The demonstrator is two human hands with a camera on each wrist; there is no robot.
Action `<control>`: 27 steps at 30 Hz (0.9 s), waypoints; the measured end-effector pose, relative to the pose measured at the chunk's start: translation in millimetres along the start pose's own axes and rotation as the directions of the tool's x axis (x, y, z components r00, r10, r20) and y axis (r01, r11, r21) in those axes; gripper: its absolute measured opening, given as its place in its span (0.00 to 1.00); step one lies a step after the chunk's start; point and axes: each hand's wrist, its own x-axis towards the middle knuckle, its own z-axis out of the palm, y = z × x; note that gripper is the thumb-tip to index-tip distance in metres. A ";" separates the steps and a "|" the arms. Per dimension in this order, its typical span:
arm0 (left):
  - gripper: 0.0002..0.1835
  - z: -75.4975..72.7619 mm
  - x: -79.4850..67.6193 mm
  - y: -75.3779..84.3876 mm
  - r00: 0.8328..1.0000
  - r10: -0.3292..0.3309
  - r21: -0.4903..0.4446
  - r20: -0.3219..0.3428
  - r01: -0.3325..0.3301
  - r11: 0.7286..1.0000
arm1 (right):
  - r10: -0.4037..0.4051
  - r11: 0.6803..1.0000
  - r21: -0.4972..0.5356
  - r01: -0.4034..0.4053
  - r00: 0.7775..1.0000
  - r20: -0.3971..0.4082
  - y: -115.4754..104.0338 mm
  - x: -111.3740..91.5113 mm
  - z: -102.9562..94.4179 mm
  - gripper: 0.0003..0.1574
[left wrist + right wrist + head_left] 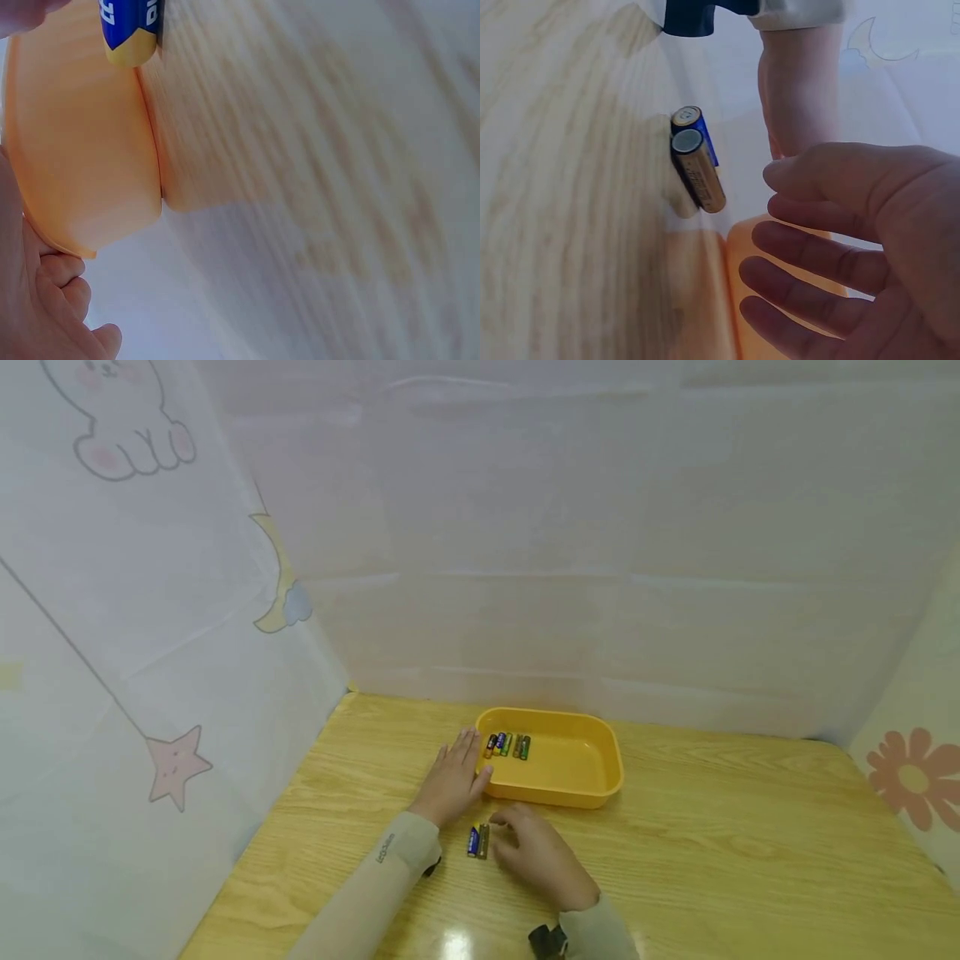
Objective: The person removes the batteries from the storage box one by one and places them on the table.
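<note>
My left hand (pixel 447 781) rests against the left end of a yellow plastic tray (pixel 551 793), fingers stretched along its rim and thumb at the near corner. Several small batteries (pixel 525 748) lie side by side in the tray's left part. Two more lie next to each other on the table in front of it: a blue-and-yellow battery (pixel 473 841) and a gold-brown battery (pixel 483 842). Just right of this pair hovers my right hand (pixel 542 856). In the right wrist view its bent fingers (pixel 810 247) hold nothing and stand apart from the gold-brown battery (pixel 701 180).
The wooden table (pixel 720 827) extends to the right of the tray. White sheeting (pixel 637 568) hangs behind the table and along both sides, printed with a star (pixel 178 766), a moon and a flower (pixel 913 779). Dark straps show at the wrists.
</note>
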 end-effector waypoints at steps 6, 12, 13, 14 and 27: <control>0.38 -2.1 -0.7 0.8 1.000 -0.009 0.007 0.008 0.009 1.000 | 0.010 1.000 0.008 -0.010 0.999 -0.033 -4.6 -0.2 -10.2 0.16; 0.37 -0.9 -0.1 1.6 1.000 -0.005 0.013 0.006 0.005 1.000 | -0.015 1.000 -0.009 0.014 0.994 -0.109 -7.3 0.1 -22.3 0.14; 0.38 -0.5 -0.1 1.8 1.000 -0.004 0.014 0.007 0.004 1.000 | -0.012 1.000 -0.006 0.012 0.992 -0.124 -7.6 0.2 -24.1 0.14; 0.38 -0.1 -0.1 1.8 1.000 -0.004 0.015 0.010 0.004 1.000 | -0.008 1.000 -0.003 0.007 0.990 -0.139 -7.7 0.3 -25.7 0.13; 0.38 -1.6 -0.4 2.6 1.000 -0.018 -0.007 0.016 0.018 1.000 | -0.160 0.986 -0.110 0.127 0.910 -0.383 5.1 17.7 -45.2 0.11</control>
